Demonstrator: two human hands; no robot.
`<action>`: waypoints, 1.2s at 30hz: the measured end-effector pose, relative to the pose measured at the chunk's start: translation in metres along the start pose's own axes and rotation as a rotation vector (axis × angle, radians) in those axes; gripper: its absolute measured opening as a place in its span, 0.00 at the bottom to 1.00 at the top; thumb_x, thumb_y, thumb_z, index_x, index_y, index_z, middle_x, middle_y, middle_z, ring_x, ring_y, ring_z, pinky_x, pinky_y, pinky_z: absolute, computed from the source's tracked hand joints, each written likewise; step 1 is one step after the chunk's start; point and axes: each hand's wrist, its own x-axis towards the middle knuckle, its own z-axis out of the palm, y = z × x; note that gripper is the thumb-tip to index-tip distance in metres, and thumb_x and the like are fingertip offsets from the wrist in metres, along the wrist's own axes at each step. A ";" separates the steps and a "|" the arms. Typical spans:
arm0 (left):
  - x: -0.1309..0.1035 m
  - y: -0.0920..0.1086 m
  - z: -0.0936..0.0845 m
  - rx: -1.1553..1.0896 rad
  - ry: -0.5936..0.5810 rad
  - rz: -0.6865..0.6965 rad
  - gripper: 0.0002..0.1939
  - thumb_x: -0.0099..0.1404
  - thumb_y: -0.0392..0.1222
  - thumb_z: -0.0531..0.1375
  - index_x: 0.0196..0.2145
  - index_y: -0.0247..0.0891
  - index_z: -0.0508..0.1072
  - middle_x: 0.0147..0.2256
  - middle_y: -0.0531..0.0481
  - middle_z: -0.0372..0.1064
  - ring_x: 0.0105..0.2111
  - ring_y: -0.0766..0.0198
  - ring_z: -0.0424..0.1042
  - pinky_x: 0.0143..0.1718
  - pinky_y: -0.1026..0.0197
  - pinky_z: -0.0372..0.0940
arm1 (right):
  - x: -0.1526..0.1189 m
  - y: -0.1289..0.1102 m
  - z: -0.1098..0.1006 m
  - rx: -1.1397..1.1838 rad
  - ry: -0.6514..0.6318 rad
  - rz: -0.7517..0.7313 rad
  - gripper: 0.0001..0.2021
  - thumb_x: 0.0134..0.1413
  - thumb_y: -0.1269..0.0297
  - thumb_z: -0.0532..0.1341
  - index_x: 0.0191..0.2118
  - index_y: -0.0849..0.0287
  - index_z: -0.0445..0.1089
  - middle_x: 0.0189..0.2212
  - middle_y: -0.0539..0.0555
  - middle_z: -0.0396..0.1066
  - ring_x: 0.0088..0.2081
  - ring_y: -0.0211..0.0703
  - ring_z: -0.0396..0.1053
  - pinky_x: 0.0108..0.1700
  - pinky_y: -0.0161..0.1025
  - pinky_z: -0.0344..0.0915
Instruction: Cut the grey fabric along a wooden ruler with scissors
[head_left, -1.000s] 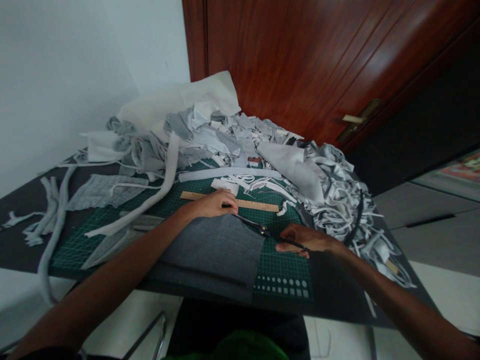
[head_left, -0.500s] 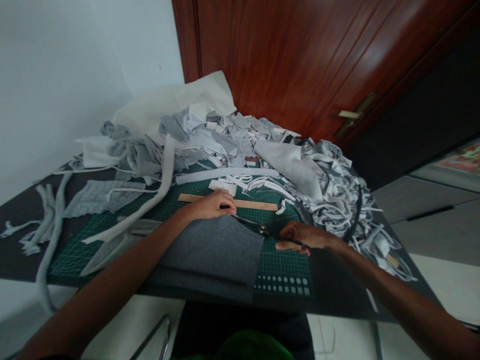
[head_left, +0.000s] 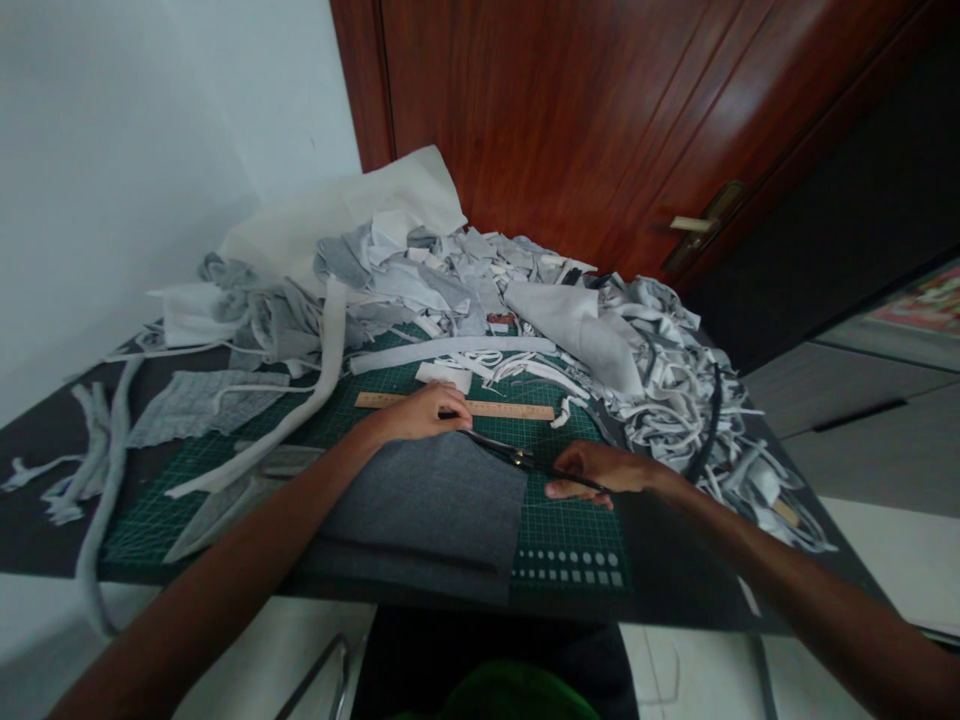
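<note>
A dark grey piece of fabric (head_left: 435,510) lies over the near part of the green cutting mat (head_left: 570,535). My left hand (head_left: 429,410) pinches the fabric's far edge with closed fingers. My right hand (head_left: 600,468) grips the black handles of a pair of scissors (head_left: 520,459). Their blades point left along the fabric's far edge, toward my left fingertips. Whether the blades are parted is hard to make out. Just beyond my left hand lies a wooden ruler (head_left: 510,410), partly covered by that hand.
A big heap of grey and white fabric scraps (head_left: 667,370) runs along the back and right of the dark table (head_left: 667,590). Long pale strips (head_left: 262,450) lie to the left, one hanging over the front edge. A wooden door (head_left: 525,120) stands behind.
The scissors and my right hand have shifted slightly left along the fabric edge. My left hand keeps its pinch in about the same place. The view has tilted a little.
</note>
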 end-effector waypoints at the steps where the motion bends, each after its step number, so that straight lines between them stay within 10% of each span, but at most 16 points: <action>1: 0.000 0.001 0.000 -0.002 0.000 0.000 0.20 0.76 0.55 0.61 0.34 0.39 0.83 0.35 0.46 0.80 0.39 0.59 0.73 0.47 0.57 0.61 | 0.001 -0.001 0.000 0.000 0.004 0.006 0.32 0.49 0.36 0.73 0.22 0.57 0.60 0.15 0.41 0.59 0.16 0.30 0.57 0.18 0.29 0.58; 36: 0.001 -0.007 -0.002 -0.020 -0.025 -0.018 0.16 0.75 0.52 0.62 0.35 0.40 0.83 0.34 0.46 0.80 0.38 0.60 0.73 0.44 0.58 0.62 | 0.008 -0.006 0.007 0.005 0.029 -0.024 0.32 0.50 0.35 0.71 0.22 0.57 0.58 0.14 0.41 0.57 0.15 0.29 0.57 0.18 0.29 0.55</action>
